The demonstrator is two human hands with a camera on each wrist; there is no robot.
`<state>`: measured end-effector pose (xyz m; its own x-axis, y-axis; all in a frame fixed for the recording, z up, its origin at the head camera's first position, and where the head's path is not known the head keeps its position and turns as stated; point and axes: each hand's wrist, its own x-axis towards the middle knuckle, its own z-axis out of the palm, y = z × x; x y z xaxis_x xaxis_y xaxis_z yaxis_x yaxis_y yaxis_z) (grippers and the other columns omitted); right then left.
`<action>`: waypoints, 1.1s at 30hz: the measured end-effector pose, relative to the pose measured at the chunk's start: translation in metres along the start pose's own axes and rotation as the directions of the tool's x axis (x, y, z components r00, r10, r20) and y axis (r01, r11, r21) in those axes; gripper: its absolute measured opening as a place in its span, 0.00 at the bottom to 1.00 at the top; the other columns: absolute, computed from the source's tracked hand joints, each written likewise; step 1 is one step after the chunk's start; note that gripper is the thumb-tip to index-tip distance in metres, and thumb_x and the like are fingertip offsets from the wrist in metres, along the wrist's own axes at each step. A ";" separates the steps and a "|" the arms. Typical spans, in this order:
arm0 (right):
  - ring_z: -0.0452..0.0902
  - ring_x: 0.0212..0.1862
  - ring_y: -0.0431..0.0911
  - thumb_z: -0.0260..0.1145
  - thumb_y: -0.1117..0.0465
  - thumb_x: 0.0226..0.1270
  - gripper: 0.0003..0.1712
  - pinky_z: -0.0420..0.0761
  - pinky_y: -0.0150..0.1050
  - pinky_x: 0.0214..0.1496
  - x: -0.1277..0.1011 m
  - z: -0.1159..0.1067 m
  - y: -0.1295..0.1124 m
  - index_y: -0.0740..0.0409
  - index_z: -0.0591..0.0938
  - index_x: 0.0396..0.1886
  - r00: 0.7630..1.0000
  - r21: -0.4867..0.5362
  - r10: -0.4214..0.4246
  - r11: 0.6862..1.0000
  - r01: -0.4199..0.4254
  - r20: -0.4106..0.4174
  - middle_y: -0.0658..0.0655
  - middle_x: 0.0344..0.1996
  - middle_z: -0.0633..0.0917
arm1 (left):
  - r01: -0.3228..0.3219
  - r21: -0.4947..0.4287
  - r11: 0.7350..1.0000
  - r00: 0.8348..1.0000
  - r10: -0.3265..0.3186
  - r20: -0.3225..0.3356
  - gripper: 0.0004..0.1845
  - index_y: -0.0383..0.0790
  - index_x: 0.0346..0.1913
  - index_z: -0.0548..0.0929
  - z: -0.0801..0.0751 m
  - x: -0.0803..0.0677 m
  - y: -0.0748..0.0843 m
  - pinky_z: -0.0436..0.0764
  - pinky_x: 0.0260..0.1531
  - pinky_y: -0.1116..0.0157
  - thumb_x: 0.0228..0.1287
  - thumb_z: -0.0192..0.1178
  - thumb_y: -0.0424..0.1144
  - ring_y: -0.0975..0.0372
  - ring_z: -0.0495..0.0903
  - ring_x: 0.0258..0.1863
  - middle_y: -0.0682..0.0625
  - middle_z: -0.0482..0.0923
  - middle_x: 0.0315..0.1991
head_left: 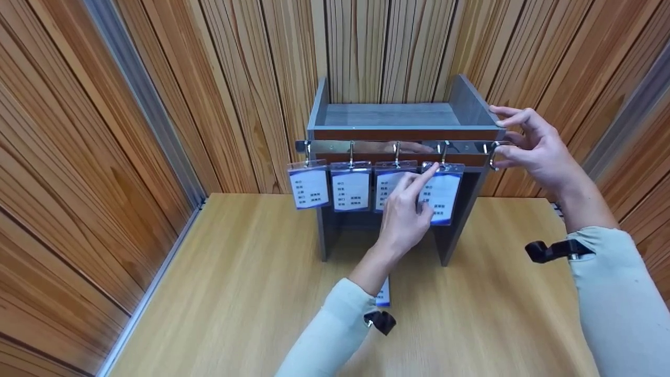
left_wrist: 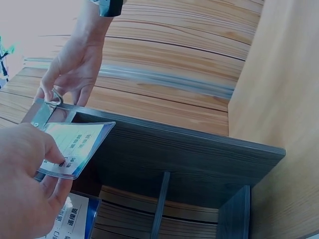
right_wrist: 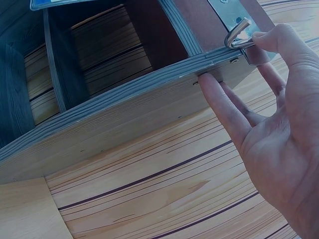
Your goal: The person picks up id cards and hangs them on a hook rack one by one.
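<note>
The fourth badge (head_left: 442, 192) on the rail was pinched by the left hand (head_left: 405, 212), while the far-right hook (head_left: 492, 157) was touched with relaxed right hand (head_left: 534, 146) fingers.

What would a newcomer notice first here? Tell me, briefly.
First, the row of badge cards hanging from a metal hook rail on the front of a grey shelf unit. The left hand pinches the rightmost badge, while the right hand touches the empty end hook.
</note>
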<state>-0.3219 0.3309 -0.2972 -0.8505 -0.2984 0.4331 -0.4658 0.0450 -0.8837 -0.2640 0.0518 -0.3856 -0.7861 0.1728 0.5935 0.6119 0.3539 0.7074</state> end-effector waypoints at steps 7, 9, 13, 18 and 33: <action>0.86 0.70 0.41 0.63 0.76 0.82 0.21 0.94 0.35 0.50 0.000 0.000 0.001 0.61 0.77 0.68 1.000 0.008 -0.016 1.000 0.016 0.007 0.49 0.83 0.72 | -0.032 0.000 1.000 0.999 0.032 -0.026 0.35 0.47 0.81 0.79 0.002 -0.002 -0.006 0.80 0.44 0.80 0.75 0.64 0.22 0.57 0.84 0.50 0.43 0.84 0.62; 0.86 0.70 0.41 0.62 0.76 0.82 0.21 0.94 0.35 0.50 0.000 0.000 0.001 0.61 0.77 0.68 1.000 0.009 -0.018 1.000 0.018 0.011 0.49 0.83 0.72 | -0.038 0.006 0.999 0.999 0.038 -0.031 0.34 0.48 0.81 0.80 0.001 -0.004 -0.008 0.81 0.47 0.80 0.76 0.64 0.23 0.57 0.85 0.52 0.44 0.84 0.62; 0.86 0.70 0.42 0.62 0.76 0.82 0.21 0.93 0.35 0.50 0.000 0.000 0.001 0.60 0.77 0.68 1.000 0.006 -0.017 1.000 0.017 0.010 0.49 0.84 0.72 | -0.058 0.021 0.998 0.998 0.059 -0.030 0.32 0.48 0.79 0.82 0.000 -0.008 -0.012 0.83 0.48 0.78 0.77 0.64 0.23 0.58 0.85 0.55 0.44 0.84 0.63; 0.86 0.70 0.41 0.63 0.75 0.82 0.21 0.93 0.35 0.51 0.000 -0.001 0.001 0.59 0.77 0.69 1.000 -0.003 -0.009 1.000 0.009 0.004 0.48 0.84 0.72 | -0.085 0.025 0.996 0.996 0.085 0.004 0.30 0.47 0.76 0.84 -0.003 -0.013 -0.020 0.80 0.39 0.79 0.77 0.62 0.22 0.57 0.84 0.53 0.44 0.83 0.64; 0.86 0.70 0.42 0.62 0.76 0.82 0.20 0.93 0.35 0.51 0.000 0.000 0.001 0.59 0.78 0.68 1.000 0.027 -0.005 1.000 0.005 0.006 0.49 0.84 0.71 | 0.019 -0.064 0.998 0.999 -0.016 0.050 0.28 0.47 0.75 0.85 -0.007 -0.033 -0.036 0.88 0.50 0.78 0.76 0.65 0.27 0.58 0.91 0.53 0.43 0.83 0.65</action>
<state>-0.3221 0.3315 -0.2980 -0.8465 -0.3046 0.4367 -0.4636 0.0181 -0.8859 -0.2594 0.0271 -0.4280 -0.7993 0.2129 0.5620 0.6009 0.2974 0.7419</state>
